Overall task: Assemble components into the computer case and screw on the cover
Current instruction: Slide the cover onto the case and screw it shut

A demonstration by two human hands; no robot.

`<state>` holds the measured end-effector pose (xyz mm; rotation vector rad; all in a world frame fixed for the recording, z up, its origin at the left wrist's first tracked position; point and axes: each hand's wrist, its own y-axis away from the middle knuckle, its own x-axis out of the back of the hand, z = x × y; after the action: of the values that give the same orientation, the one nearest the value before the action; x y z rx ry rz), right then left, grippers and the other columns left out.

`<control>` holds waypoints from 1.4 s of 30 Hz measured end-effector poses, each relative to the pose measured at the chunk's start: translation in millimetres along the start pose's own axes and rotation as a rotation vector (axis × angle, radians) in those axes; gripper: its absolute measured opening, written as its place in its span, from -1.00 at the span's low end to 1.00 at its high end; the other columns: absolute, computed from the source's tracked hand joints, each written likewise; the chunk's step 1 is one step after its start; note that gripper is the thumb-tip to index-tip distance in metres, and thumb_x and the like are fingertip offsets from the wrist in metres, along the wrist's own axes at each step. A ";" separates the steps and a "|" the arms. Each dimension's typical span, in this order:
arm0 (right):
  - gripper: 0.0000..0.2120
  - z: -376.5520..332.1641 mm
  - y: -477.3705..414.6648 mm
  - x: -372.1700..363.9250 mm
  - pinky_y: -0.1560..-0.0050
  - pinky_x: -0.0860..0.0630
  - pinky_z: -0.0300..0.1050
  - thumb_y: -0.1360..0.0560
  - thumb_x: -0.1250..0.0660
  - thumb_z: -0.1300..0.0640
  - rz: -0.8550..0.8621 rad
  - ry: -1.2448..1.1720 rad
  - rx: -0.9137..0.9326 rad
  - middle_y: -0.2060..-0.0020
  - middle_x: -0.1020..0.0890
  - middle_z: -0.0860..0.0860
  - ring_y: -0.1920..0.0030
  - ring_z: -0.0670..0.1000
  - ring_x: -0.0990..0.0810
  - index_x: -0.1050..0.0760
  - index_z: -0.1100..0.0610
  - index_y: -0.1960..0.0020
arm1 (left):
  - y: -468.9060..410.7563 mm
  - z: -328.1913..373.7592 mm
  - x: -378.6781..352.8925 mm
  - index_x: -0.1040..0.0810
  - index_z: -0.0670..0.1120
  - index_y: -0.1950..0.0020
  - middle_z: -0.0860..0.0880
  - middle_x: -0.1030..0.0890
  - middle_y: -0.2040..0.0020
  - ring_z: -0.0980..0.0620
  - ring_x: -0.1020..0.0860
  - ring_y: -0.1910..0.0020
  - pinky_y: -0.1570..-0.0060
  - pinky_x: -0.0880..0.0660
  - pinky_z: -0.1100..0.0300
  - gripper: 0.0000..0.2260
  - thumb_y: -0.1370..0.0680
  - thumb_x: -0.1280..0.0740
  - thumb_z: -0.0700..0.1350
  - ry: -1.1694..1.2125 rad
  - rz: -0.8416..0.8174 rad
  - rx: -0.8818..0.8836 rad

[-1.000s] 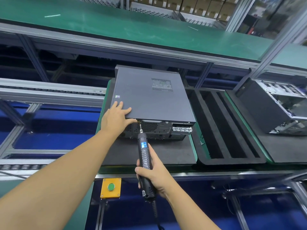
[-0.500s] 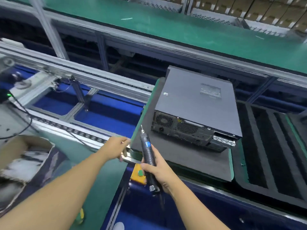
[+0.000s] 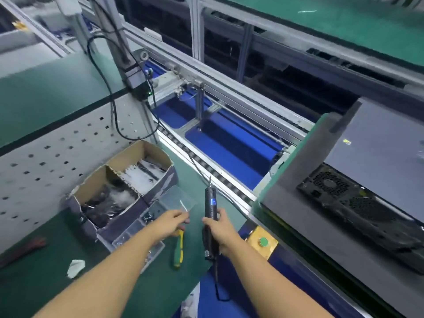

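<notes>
The dark grey metal computer case (image 3: 376, 161) lies flat at the right on a dark grey foam pad (image 3: 305, 216). The pad sits on a green-edged pallet on the aluminium conveyor line (image 3: 229, 88). The case's smooth cover is on top, and its black rear panel with fan grilles (image 3: 339, 193) faces the person. Neither hand touches the case.

Near the case's left end, the person's right grip (image 3: 220, 228) is curled round the black electric screwdriver with a blue display (image 3: 211, 203). The tool stands roughly upright with its thin bit pointing up and away, and its black cable trails down below the wrist.

Just beside it, the left grip (image 3: 169, 223) reaches over a clear plastic compartment box of small screws (image 3: 128, 235), whose clear lid is open. The fingers are loosely bent forward, and blur hides whether they pinch anything.

A green-and-yellow handled screwdriver (image 3: 178, 249) lies on the green desk (image 3: 46, 290) under the left wrist. Behind the clear box stands a two-compartment brown cardboard box (image 3: 124, 177) of bagged parts, against a white perforated panel (image 3: 46, 157). A crumpled white scrap (image 3: 75, 267) lies on the desk to the left. A yellow box with a green push button (image 3: 263, 242) is fixed just right of the right grip.
</notes>
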<state>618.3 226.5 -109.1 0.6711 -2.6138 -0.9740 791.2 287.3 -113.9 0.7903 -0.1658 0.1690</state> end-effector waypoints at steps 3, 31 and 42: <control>-0.60 3.6 -19.4 -10.4 -0.24 -0.55 0.23 -0.54 -0.40 0.26 0.086 0.014 -0.069 -0.17 -0.62 0.32 -0.13 0.29 -0.65 -0.36 0.16 -0.31 | -11.5 -1.0 -2.2 -0.53 -0.07 -0.24 -0.02 -0.62 -0.17 0.05 -0.60 -0.07 0.09 -0.57 0.19 -0.80 -0.66 -0.25 -0.06 0.045 -0.012 0.009; -0.67 27.4 2.7 98.4 -0.21 -0.48 -0.01 -0.58 -0.22 0.18 0.289 0.800 0.036 -0.25 -0.53 0.10 -0.31 0.15 -0.48 -0.48 0.12 -0.33 | -44.0 52.7 -117.3 -0.54 0.00 -0.26 0.02 -0.62 -0.14 0.02 -0.56 -0.10 -0.13 -0.45 0.19 -0.75 -0.63 -0.21 0.03 -0.637 -0.077 -0.280; -0.45 79.7 44.8 167.7 -0.34 -0.43 0.08 -0.58 -0.23 0.16 0.034 0.968 0.026 -0.46 -0.40 0.10 -0.38 0.23 -0.43 -0.27 -0.01 -0.55 | -12.0 48.9 -184.5 -0.54 -0.08 -0.19 -0.04 -0.62 -0.10 0.04 -0.55 -0.05 -0.02 -0.41 0.27 -0.82 -0.60 -0.28 -0.16 -0.570 -0.083 -0.180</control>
<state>428.3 214.2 -122.9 0.8280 -1.7652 -0.4188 610.0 227.6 -127.2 0.6478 -0.6769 -0.1539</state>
